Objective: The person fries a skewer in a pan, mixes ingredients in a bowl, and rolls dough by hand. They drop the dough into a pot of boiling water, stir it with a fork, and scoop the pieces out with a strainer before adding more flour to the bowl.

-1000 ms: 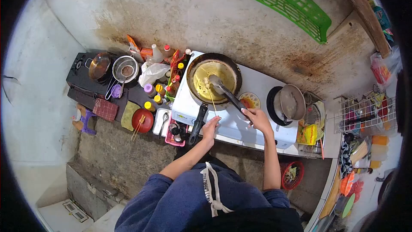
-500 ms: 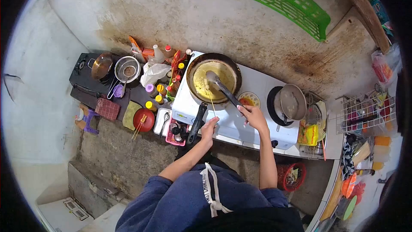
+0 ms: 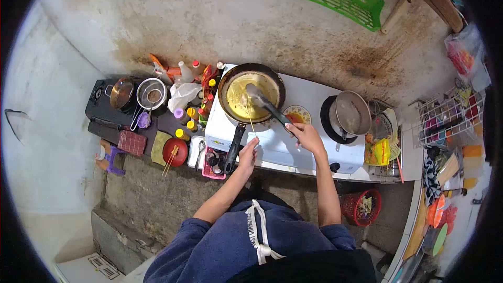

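Round black metal frying pan point(image 3: 279, 81) on white stove point(image 3: 310, 93)
Right: round patterned plate point(image 3: 304, 111), then round metal pot point(image 3: 354, 113); left: round red plate point(image 3: 182, 159).

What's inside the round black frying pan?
Inside is yellow liquid. A thin wooden skewer and a dark-handled grey utensil reach in; what's under the utensil's head is hidden.

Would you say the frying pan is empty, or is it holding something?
Not empty: a yellow layer shows inside the frying pan, near the utensil's head.
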{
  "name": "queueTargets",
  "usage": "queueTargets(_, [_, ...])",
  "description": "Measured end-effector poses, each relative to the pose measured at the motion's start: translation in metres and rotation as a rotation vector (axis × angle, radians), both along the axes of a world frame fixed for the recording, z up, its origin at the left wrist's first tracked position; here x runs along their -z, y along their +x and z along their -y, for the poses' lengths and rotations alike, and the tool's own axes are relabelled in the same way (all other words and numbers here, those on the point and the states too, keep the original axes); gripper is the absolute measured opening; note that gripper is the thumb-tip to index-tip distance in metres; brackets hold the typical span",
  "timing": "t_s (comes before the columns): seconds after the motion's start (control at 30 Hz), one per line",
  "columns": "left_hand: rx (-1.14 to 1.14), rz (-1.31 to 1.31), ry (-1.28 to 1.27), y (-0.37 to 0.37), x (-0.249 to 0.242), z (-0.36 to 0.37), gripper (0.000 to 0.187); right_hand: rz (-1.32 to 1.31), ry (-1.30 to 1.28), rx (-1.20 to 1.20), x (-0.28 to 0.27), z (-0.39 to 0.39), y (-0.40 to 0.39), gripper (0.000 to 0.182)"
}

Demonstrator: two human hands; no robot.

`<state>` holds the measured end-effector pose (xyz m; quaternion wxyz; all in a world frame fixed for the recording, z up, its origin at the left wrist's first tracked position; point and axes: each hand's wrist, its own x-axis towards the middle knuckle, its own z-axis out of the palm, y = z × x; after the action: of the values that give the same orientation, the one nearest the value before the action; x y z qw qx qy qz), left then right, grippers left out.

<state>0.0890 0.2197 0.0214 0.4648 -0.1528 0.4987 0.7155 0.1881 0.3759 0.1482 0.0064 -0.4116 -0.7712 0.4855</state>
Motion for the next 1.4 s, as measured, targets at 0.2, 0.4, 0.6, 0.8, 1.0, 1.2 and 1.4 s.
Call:
queueTargets(0.2, [0.049,0.017,-0.008,-0.005,0.004,0.003,0.034,0.035,0.030,0.021,0.005,-0.003,-0.010,0.051])
queueTargets(0.4, [0.053,0.030,0.028,-0.010,0.007,0.005,0.033,-0.040,0.582,0.062,-0.004,0.020,-0.001,0.042])
queueTargets(0.6, [0.015,0.041,0.041,-0.009,0.013,-0.002,0.031,0.042,0.647,0.180,-0.001,0.047,0.015,0.047])
queueTargets(0.8, [-0.023,0.051,0.032,-0.008,0.003,-0.006,0.029,-0.220,0.523,0.405,0.000,0.036,0.060,0.051])
queueTargets(1.0, [0.045,-0.045,0.060,-0.006,-0.001,-0.003,0.028,-0.120,0.660,0.599,0.021,-0.021,0.135,0.058])
queueTargets(1.2, [0.040,-0.184,-0.004,0.002,-0.014,0.008,0.024,0.008,0.760,0.634,0.047,-0.063,0.158,0.068])
queueTargets(1.4, [0.047,-0.304,0.026,0.011,-0.028,0.016,0.022,-0.025,0.684,0.694,0.060,-0.078,0.165,0.071])
